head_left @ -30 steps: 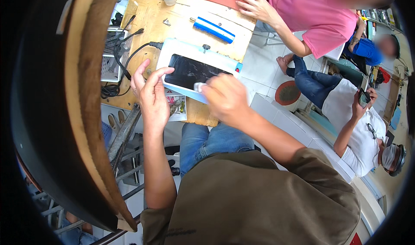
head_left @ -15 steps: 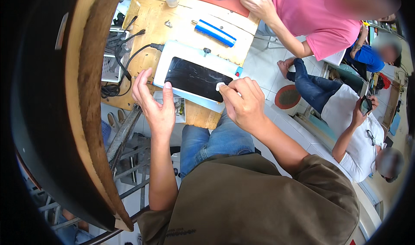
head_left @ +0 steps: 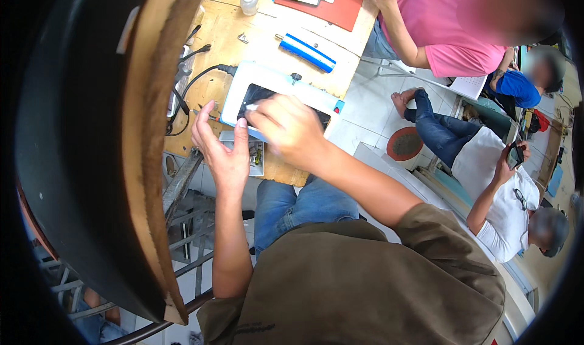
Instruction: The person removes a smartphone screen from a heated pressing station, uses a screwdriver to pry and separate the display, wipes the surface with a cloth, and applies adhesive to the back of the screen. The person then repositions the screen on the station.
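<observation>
A white bench device [head_left: 244, 72] with a cable plugged into its left end lies on the wooden table. On top of it rests a flat black glass panel [head_left: 255, 94], like a phone screen, with faint streaks. My right hand [head_left: 289, 129], a little blurred, reaches over the panel and pinches a small white wad [head_left: 251, 107] against its left part. Much of the panel is hidden under that hand. My left hand [head_left: 220, 153] is at the device's near left corner, fingers and thumb apart, holding nothing; its thumb tip is by the edge.
A blue cylindrical tool [head_left: 307, 52] and a small squeeze bottle [head_left: 249, 4] are farther back on the table. Black cables [head_left: 194, 80] run along the left. A grey parts tray [head_left: 256, 162] sits below the device's near edge. A person in pink [head_left: 450, 34] is at the right.
My right hand has swept left across the panel with the white wad, from its right end to its left part. My left hand has stayed nearly in place. The view has shifted slightly.
</observation>
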A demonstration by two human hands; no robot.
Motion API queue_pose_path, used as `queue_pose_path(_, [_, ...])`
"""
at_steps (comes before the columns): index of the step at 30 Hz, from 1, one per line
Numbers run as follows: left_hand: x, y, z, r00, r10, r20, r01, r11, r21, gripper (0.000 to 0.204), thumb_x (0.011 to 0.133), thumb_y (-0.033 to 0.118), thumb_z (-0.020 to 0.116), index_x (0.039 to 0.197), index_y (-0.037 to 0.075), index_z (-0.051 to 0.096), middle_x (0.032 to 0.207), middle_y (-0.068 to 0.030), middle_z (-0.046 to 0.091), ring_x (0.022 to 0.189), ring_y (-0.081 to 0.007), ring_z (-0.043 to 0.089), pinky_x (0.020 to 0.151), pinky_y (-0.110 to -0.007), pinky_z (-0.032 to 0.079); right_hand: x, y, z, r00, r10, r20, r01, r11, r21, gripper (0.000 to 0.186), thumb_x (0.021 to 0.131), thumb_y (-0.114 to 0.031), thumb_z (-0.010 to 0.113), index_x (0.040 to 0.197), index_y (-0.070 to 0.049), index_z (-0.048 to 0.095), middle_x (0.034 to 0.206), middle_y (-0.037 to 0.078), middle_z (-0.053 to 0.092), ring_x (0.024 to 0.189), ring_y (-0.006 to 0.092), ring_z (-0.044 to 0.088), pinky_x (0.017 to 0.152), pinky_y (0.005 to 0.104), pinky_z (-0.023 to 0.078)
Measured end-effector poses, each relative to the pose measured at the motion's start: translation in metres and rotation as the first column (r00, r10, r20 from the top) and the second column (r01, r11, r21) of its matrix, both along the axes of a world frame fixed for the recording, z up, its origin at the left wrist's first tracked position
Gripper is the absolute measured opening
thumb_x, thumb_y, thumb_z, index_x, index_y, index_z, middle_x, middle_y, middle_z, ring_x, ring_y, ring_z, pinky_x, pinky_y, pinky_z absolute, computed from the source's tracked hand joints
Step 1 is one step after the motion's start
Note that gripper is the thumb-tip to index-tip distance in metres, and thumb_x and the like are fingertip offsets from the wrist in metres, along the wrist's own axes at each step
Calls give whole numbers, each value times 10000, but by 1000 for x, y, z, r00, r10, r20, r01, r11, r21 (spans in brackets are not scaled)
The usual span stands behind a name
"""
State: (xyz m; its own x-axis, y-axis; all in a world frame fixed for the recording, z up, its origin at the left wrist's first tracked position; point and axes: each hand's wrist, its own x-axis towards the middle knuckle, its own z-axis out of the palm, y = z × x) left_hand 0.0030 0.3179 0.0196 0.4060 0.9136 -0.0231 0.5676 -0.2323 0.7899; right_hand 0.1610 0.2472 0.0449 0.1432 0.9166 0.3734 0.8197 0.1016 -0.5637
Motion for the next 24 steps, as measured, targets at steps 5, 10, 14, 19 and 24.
queue_pose_path(5, [-1, -1, -2, 999, 37, -9, -37, 999, -32, 614, 914, 215, 764, 1430, 55, 472, 1370, -199, 492, 1334, -382, 410, 1151, -515, 285, 15, -31, 6, 983, -88, 158, 92, 996, -16, 219, 760, -119, 661, 956, -24, 681, 891, 64, 585, 808, 233, 573, 695, 369, 428])
queue_pose_path(10, [0, -2, -6, 996, 66, 54, -60, 992, -110, 625, 920, 226, 767, 1436, 47, 464, 1383, -199, 484, 1342, -373, 408, 1153, -508, 283, 16, -41, 17, 983, -93, 158, 110, 989, -100, 181, 763, -132, 659, 911, -28, 681, 860, 66, 572, 816, 230, 572, 690, 374, 419])
queue_pose_path(14, [-3, -1, -8, 997, 65, 46, -59, 991, -122, 653, 921, 233, 771, 1442, 9, 446, 1412, -188, 495, 1352, -354, 417, 1169, -480, 281, 3, 6, -16, 996, -7, 83, 12, 998, -68, 150, 768, -137, 656, 884, -44, 681, 799, 61, 519, 792, 235, 555, 698, 374, 418])
queue_pose_path(19, [-3, -5, -12, 992, 94, 86, -78, 981, -177, 653, 925, 227, 767, 1448, 8, 443, 1433, -180, 490, 1374, -343, 405, 1186, -478, 271, 24, -54, 7, 971, -188, 148, 201, 976, -79, 200, 743, -102, 696, 932, -39, 713, 847, 62, 576, 765, 229, 581, 681, 375, 414])
queue_pose_path(24, [-3, -4, -9, 993, 89, 71, -78, 986, -147, 664, 922, 224, 770, 1451, -1, 438, 1431, -198, 487, 1372, -345, 408, 1181, -476, 280, 1, -17, -12, 989, -85, 120, 88, 996, -25, 162, 739, -134, 670, 867, -35, 672, 839, 73, 548, 813, 237, 570, 688, 376, 419])
